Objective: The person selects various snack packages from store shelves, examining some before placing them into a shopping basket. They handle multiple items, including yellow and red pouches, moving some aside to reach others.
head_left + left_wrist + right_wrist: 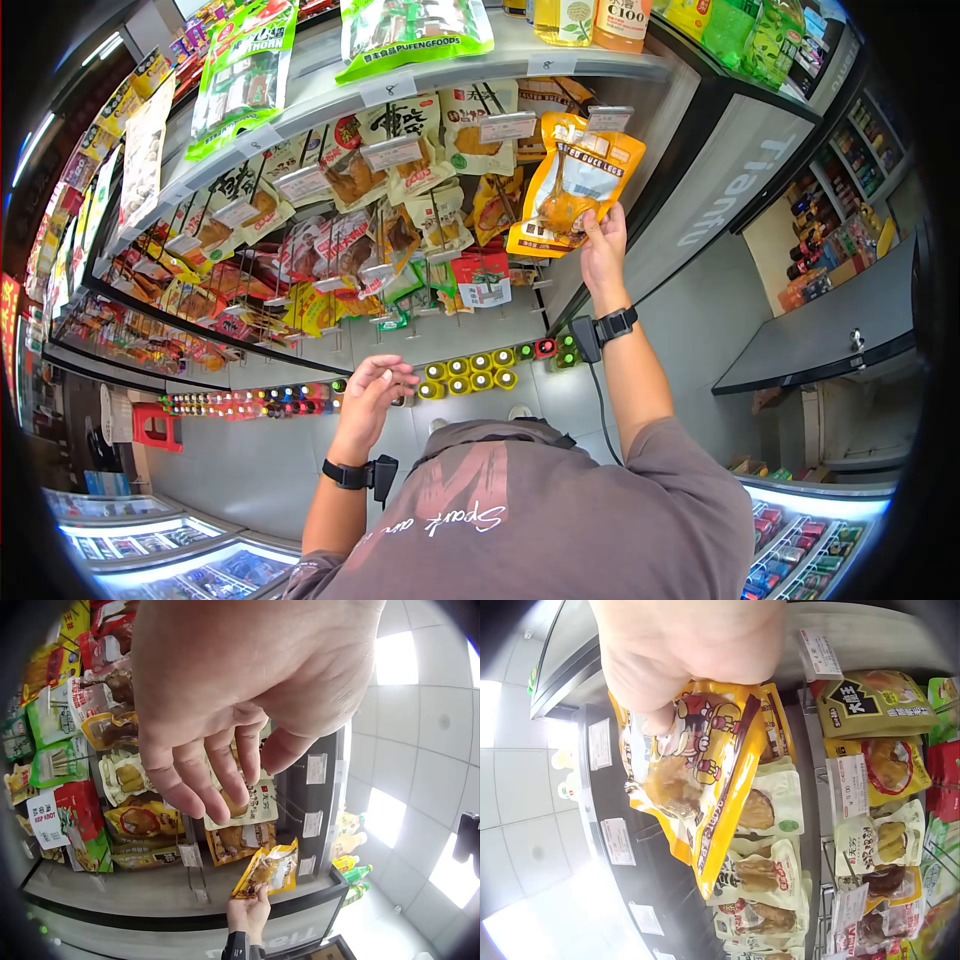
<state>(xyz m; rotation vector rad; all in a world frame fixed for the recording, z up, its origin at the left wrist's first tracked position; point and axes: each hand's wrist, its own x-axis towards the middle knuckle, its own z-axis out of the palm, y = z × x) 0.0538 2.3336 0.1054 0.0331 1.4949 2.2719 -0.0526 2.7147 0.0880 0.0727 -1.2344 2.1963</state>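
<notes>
Right hand [604, 252] pinches the orange packet [574, 180] by a lower corner, below the shelf's right front edge [638, 68]; left hand [373, 396] relaxed, empty. One-corner grip: it could swing, snag a price tag [610, 119], slip!

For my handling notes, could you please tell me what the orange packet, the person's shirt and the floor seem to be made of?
Orange packet: glossy film, probably plastic, as its creased surface throws bright highlights. Shirt: soft matte fabric, possibly cotton, judging by its folds and lack of shine. Floor: smooth tile, possibly ceramic, given the straight seams between grey slabs.
</notes>
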